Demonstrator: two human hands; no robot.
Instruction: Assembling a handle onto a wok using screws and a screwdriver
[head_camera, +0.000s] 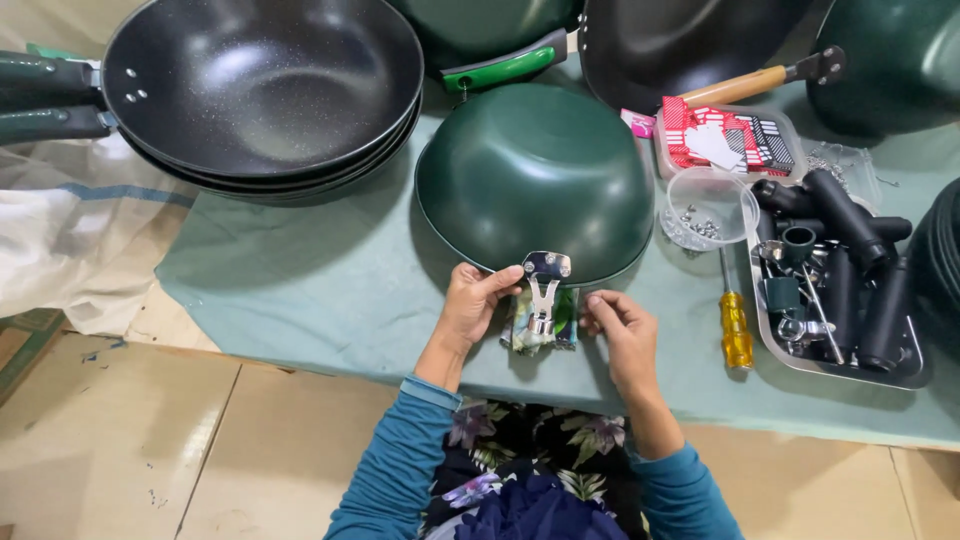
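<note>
Wok (535, 180), dark green and upturned, lies mid-surface, its metal bracket (546, 285) at 6 o'clock; left hand (470, 305) pinches the rim beside it; right hand (622, 325) closes its fingertips on nothing visible; likely stiff, heavyish, slick; best held by rim.

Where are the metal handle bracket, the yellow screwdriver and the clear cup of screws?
metal handle bracket (545, 285), head view, on its stem.
yellow screwdriver (736, 330), head view, on its handle.
clear cup of screws (712, 190), head view, on its rim.

A single head-worn camera looks steeply down, close over the cloth-covered table (300, 280).
</note>
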